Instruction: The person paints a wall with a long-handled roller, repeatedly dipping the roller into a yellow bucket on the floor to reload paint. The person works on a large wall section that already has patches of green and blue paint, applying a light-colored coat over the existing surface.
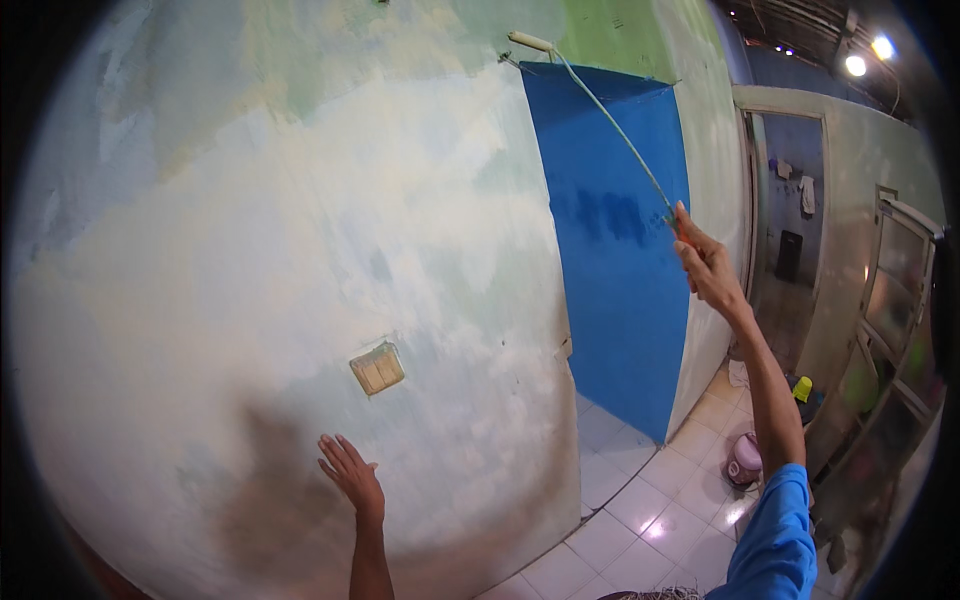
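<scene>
My right hand (707, 262) is closed around the orange handle of a paint roller, whose long thin frame (615, 124) reaches up and to the left. The narrow pale roller sleeve (531, 40) lies at the wall just above the upper left corner of a doorway. Fingers spread, my left hand (352, 472) is held up by the patchily painted wall (300, 225), below a light switch plate (377, 369), and holds nothing. Whether its fingers touch the wall I cannot tell. Green paint (615, 30) shows above the doorway, and whitish paint covers much of the wall.
Through the doorway a blue surface (622, 300) shows. A pink rice cooker (744, 459) stands on the white tiled floor (637, 510) at the right. Beyond it are a yellow-green cup (802, 388), a glass-panelled cabinet (896, 277) and another doorway with hanging cloths (807, 195).
</scene>
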`<state>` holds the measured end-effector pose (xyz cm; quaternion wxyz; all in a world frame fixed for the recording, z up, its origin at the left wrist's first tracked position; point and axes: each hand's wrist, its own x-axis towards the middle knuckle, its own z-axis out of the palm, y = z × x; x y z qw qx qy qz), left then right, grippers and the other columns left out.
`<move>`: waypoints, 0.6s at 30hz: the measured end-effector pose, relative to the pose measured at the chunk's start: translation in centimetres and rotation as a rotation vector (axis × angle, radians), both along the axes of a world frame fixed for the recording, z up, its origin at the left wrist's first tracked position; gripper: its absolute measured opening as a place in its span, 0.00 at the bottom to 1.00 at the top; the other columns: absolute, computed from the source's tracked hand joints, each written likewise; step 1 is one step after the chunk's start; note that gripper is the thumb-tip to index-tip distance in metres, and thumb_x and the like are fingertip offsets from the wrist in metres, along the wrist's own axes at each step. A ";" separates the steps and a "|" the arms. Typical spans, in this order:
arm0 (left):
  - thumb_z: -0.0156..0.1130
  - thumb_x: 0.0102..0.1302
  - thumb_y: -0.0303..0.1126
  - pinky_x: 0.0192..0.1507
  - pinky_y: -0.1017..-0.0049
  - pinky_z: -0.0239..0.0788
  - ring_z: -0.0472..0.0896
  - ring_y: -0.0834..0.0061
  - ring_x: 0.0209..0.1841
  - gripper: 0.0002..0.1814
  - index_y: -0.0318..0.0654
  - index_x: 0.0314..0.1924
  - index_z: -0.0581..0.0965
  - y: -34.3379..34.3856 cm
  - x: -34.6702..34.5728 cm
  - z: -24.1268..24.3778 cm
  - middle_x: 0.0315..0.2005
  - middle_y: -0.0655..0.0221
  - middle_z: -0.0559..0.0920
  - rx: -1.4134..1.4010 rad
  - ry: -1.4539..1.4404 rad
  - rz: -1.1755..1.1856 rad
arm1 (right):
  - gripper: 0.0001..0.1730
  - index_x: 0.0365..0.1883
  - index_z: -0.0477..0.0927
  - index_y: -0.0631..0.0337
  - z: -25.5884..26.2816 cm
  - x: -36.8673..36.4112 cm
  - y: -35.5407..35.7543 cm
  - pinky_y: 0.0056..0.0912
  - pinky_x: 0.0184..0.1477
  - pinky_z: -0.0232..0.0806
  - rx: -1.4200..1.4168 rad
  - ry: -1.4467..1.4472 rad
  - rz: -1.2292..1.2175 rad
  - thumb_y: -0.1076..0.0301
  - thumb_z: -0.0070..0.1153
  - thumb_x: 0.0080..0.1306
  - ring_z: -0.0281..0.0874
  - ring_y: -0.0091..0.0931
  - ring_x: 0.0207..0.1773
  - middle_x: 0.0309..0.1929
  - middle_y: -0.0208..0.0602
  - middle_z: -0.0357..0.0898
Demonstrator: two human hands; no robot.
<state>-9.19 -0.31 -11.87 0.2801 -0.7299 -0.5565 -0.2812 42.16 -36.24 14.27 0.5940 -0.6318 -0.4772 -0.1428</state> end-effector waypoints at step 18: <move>0.77 0.56 0.45 0.80 0.44 0.35 0.38 0.46 0.83 0.61 0.26 0.78 0.50 0.4 -0.1 -0.5 0.80 0.41 0.41 0.019 0.007 -0.020 | 0.34 0.79 0.63 0.49 22.6 4.6 6.3 0.29 0.14 0.58 0.130 -0.161 -0.100 0.58 0.50 0.77 0.65 0.21 0.16 0.20 0.27 0.68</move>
